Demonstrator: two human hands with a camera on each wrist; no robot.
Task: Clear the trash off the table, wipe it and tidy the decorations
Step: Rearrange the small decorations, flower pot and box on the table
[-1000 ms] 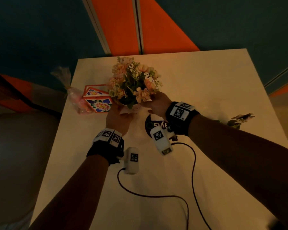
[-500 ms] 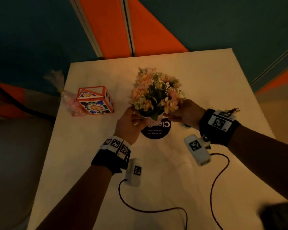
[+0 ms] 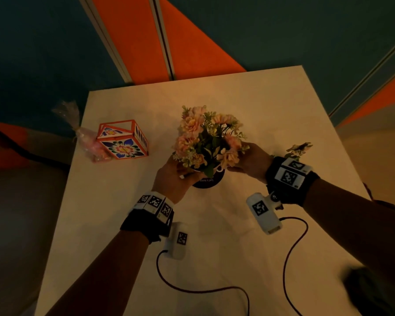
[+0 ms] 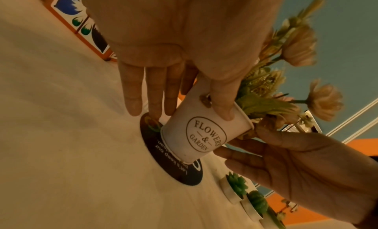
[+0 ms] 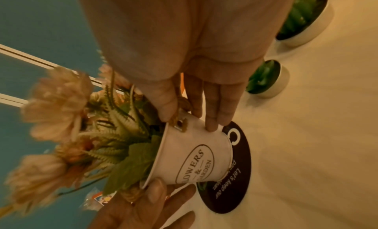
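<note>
While held above the black sticker (image 3: 206, 182):
Flower pot (image 4: 201, 136): kept roughly upright, blooms pointing up.
Hands: left hand (image 3: 172, 179) and right hand (image 3: 252, 161) clasped on the pot's opposite sides.

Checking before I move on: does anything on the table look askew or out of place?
The white flower pot marked FLOWERS & GARDEN is tilted between both hands over the round black sticker. A clear pink-filled plastic bag overhangs the table's left edge beside the floral box.

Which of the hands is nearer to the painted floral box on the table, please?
Left. The left hand grips the flower pot on the side facing the floral box; the right hand holds the pot's far side.
</note>
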